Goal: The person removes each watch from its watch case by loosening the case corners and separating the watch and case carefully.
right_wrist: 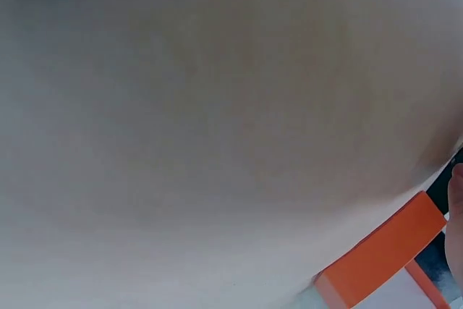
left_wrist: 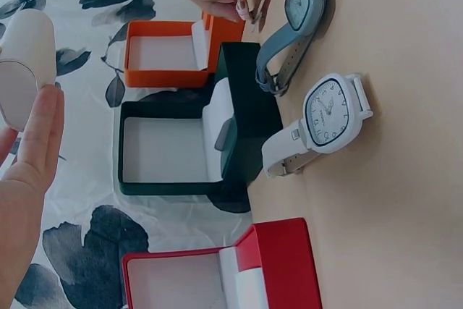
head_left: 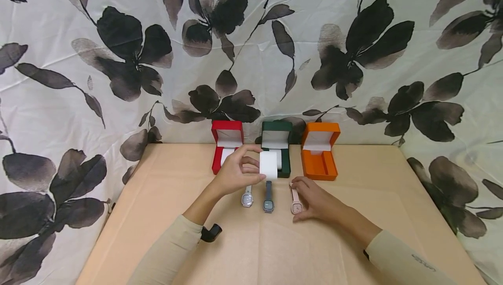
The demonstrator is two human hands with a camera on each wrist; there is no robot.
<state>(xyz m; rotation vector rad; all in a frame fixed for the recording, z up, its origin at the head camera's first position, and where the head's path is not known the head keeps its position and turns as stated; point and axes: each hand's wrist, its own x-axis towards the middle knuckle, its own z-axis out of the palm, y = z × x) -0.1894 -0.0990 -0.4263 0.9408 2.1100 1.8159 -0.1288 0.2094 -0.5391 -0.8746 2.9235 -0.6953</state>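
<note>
Right hand [head_left: 314, 197] pinches the pink watch [head_left: 295, 200], strap running toward the boxes; left hand [head_left: 235, 171] grips a white cushion [head_left: 269, 165] just before the green box [head_left: 280, 139].

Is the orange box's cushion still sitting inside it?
No: in the head view the orange box lies open with bare orange compartments, while the left hand holds a white cushion before the green box.
</note>
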